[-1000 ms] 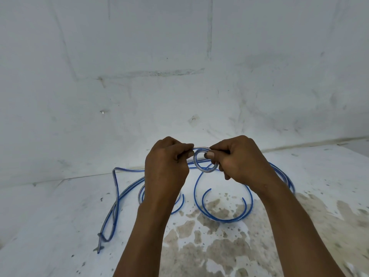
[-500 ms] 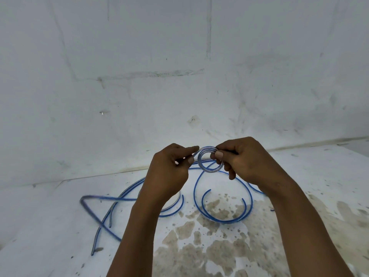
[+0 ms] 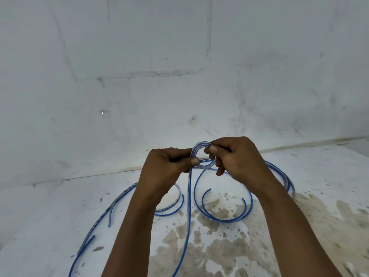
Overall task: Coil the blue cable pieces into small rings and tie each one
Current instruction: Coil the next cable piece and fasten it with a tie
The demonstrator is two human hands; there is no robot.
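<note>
Blue clear-sheathed cable ring held up above stained white floor: I see left hand and right hand fingers pinching opposite sides; tail hangs down.

Small ring of blue cable with clear sheath, several turns, held upright in the air, pinched at its left edge by left hand and at its right edge by right hand. A loose tail hangs from the ring down to the floor. More blue cable pieces lie curved on the stained white floor below.
</note>
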